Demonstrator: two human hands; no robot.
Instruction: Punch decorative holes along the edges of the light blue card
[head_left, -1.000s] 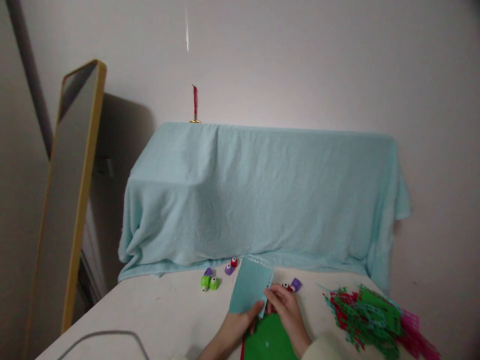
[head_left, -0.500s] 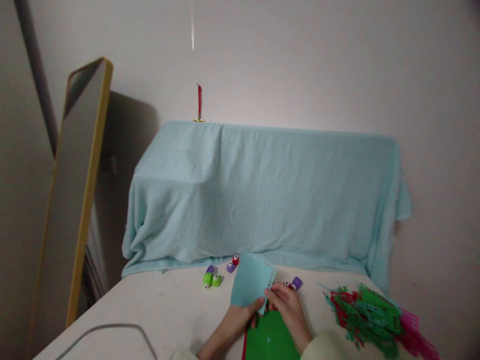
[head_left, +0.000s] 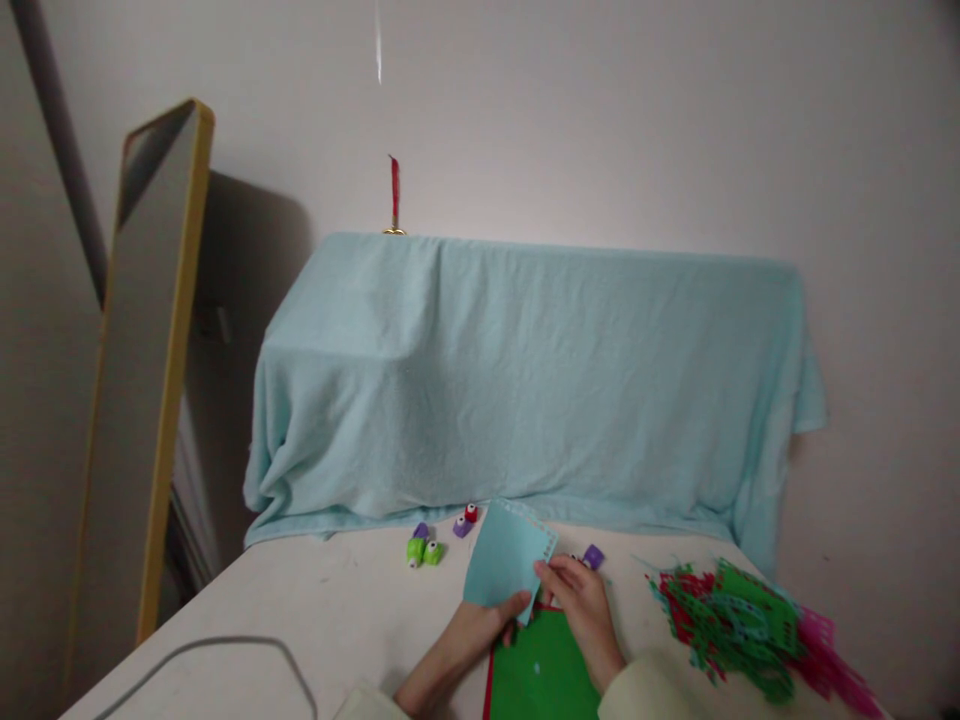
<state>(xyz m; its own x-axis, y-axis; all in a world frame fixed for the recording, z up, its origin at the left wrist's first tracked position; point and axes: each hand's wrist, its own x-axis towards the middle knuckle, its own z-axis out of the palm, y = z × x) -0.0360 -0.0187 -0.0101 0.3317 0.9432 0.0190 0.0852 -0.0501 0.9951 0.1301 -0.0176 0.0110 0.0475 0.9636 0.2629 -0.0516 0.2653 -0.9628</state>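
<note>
Two bare hands work at the near edge of a white table (head_left: 337,600), which is mostly open surface to the left, crossed only by a grey cable (head_left: 225,645). A fluffy aqua towel (head_left: 525,380) draped over something boxy closes off the far side, and a wood-framed mirror (head_left: 142,380) leans at the left.

The pale blue sheet (head_left: 504,560) looks like thin card, with a row of punched holes along its upper and right edges. It stands tilted up off the table, above a flat green sheet (head_left: 536,675).

The left hand (head_left: 469,635) pinches the blue sheet's lower edge, thumb on top. The right hand (head_left: 583,610) has its fingers curled together at the sheet's right edge; whether they grip the sheet or something small beneath it, I cannot tell.

Small green punches (head_left: 424,551) and a purple one (head_left: 592,556) lie nearby. A lacy heap of scraps (head_left: 739,625) sits to the right.
</note>
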